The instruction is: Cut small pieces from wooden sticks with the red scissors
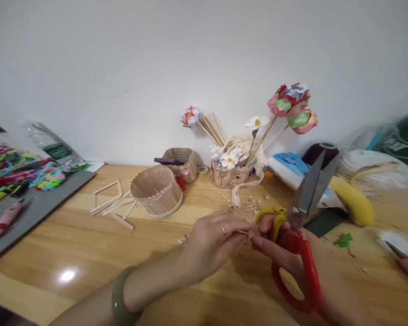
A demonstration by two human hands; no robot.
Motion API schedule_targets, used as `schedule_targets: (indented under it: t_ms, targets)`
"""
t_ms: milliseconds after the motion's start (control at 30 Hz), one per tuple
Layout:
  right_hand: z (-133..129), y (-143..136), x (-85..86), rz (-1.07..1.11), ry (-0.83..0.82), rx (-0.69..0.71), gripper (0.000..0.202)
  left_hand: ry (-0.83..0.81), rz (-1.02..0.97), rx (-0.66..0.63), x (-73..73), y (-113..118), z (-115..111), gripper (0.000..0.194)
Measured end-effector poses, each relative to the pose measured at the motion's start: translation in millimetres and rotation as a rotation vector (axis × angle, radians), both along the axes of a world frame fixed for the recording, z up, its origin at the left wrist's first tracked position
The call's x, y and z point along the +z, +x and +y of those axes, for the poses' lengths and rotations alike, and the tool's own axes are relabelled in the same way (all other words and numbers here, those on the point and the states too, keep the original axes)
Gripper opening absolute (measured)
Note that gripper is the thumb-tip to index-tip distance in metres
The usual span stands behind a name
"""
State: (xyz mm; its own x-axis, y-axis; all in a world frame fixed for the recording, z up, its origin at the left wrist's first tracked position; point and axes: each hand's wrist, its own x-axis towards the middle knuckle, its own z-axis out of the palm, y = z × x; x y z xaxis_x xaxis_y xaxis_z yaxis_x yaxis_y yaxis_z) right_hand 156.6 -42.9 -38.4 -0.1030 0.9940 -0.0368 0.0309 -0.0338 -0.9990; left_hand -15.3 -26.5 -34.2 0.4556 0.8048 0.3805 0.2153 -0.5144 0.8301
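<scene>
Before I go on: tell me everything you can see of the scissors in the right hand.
The scissors have two grey metal blades, closed together and pointing up and away to the right, joined at a round pivot screw. The handles look plastic: a large red loop below, and a smaller red loop with yellow lining above. The right hand holds them above the wooden table, fingers through the loops, while its fingertips meet the left hand over a small piece too small to identify.

We are at a home craft table (54, 253): craft-stick baskets (156, 190), loose sticks (112, 203), paper flowers (290, 106), lace trim (244, 181) and 1 banana (353, 201) against a plain wall.
</scene>
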Motion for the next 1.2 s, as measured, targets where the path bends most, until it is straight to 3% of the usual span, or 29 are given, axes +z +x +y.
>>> schedule_targets:
  t_ms: [133,300,467,600,767,967,1067,1200]
  targets:
    - [-0.5,1.2,4.3,-0.077,0.078,0.002,0.019,-0.527,-0.254,0.067,8.6,8.3,-1.1,0.016]
    - [-2.6,-1.2,20.5,-0.183,0.127,-0.033,0.014,-0.839,-0.329,0.031,15.1,11.4,3.9,0.011]
    - [-5.4,-3.0,28.2,-0.247,0.113,0.024,0.017,-0.907,-0.307,0.038,18.3,9.5,8.2,0.013]
    - [-4.0,2.1,15.2,-0.205,0.104,0.110,0.018,-0.953,-0.280,-0.034,18.0,6.0,9.7,0.012]
    - [-1.7,10.3,-5.1,0.019,0.056,0.191,0.016,-0.986,-0.308,-0.172,18.1,0.9,10.9,0.021]
    - [-3.8,3.7,4.8,0.297,-0.090,0.276,0.021,-1.070,-0.354,-0.285,16.7,1.7,10.9,0.029]
    - [-3.1,2.6,8.2,0.344,-0.082,0.267,0.021,-1.106,-0.358,-0.279,16.6,3.5,12.2,0.031]
    - [2.0,14.2,5.3,0.154,-0.034,0.198,0.018,-1.044,-0.342,-0.184,18.0,0.2,19.7,0.021]
